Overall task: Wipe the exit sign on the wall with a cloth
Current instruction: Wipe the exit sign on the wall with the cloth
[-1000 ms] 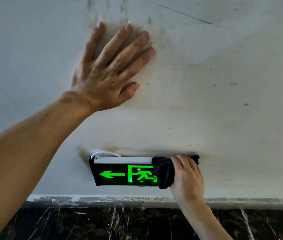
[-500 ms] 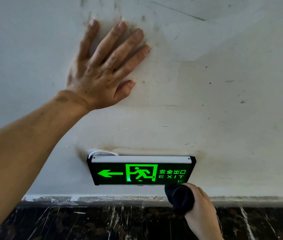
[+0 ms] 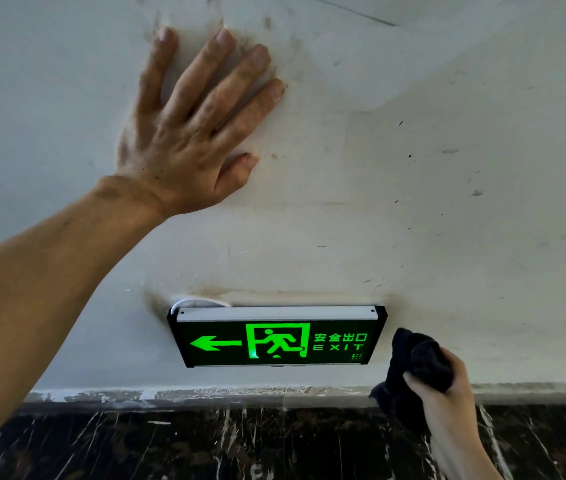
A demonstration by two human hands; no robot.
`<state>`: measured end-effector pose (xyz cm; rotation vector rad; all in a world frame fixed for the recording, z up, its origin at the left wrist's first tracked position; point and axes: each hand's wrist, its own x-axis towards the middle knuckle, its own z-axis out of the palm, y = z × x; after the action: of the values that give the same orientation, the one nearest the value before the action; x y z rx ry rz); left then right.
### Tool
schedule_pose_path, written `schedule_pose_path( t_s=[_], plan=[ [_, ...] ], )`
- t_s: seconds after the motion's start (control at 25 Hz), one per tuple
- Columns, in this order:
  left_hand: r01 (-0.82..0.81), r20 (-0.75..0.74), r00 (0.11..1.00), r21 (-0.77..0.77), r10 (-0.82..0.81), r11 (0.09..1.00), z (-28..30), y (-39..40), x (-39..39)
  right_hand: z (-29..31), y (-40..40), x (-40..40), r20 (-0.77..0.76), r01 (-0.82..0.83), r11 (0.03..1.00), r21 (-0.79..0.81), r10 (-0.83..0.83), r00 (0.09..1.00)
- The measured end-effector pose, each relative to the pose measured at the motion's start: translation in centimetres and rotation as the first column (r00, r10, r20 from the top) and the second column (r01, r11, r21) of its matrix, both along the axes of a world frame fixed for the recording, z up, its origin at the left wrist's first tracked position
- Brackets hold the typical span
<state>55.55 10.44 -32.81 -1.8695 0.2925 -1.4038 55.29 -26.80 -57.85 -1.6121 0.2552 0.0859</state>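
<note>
A black exit sign (image 3: 276, 337) with a lit green arrow, running figure and the word EXIT is fixed low on the white wall, and its whole face shows. My right hand (image 3: 448, 393) grips a bunched black cloth (image 3: 413, 362) just right of the sign's right end, apart from it. My left hand (image 3: 191, 129) lies flat on the wall above and left of the sign, fingers spread.
The white wall (image 3: 448, 168) is scuffed and smudged, with dark stains around my left hand. A white cable (image 3: 198, 301) loops out at the sign's top left corner. Below the sign runs a chipped pale strip (image 3: 205, 393), then dark marbled stone (image 3: 240, 445).
My right hand with the cloth came off the sign's right half, dropped below it, then moved right and up beside its right end. The EXIT text is now uncovered.
</note>
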Motion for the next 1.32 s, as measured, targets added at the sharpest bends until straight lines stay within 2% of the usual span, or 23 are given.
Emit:
schedule_pose_path(
  t_s=[0.12,0.32,0.56,0.68,0.8,1.12,1.32],
  plan=[
    [0.0,-0.003,1.0,-0.005,0.0,1.0,0.0,0.0,0.0,1.4,1.3,1.2,0.085,0.027,0.997,0.067,-0.033,0.996],
    [0.0,-0.016,1.0,-0.006,0.0,1.0,0.0,-0.1,-0.1,2.5,3.7,2.4,0.204,-0.048,0.999,0.024,0.042,0.978],
    [0.005,-0.021,1.0,-0.012,-0.005,1.0,0.2,-0.5,-0.3,2.4,5.3,1.7,0.233,-0.096,0.989,-0.113,0.121,0.965],
    [0.002,-0.025,1.0,-0.013,-0.002,1.0,0.2,-0.6,-0.4,2.0,5.7,1.6,0.258,-0.082,0.991,-0.106,0.107,0.96],
    [-0.001,-0.025,1.0,-0.019,0.0,1.0,0.2,-0.6,-0.5,1.6,5.7,1.8,0.293,-0.022,0.986,-0.166,0.071,0.954],
    [-0.002,-0.024,1.0,-0.02,0.001,1.0,0.2,-0.7,-0.5,0.2,5.3,2.0,0.302,-0.003,0.993,-0.118,0.038,0.952],
    [-0.003,-0.015,1.0,-0.015,0.003,1.0,0.1,-0.7,-0.4,-1.0,4.9,1.9,0.244,-0.034,0.995,-0.09,0.055,0.968]
  ],
)
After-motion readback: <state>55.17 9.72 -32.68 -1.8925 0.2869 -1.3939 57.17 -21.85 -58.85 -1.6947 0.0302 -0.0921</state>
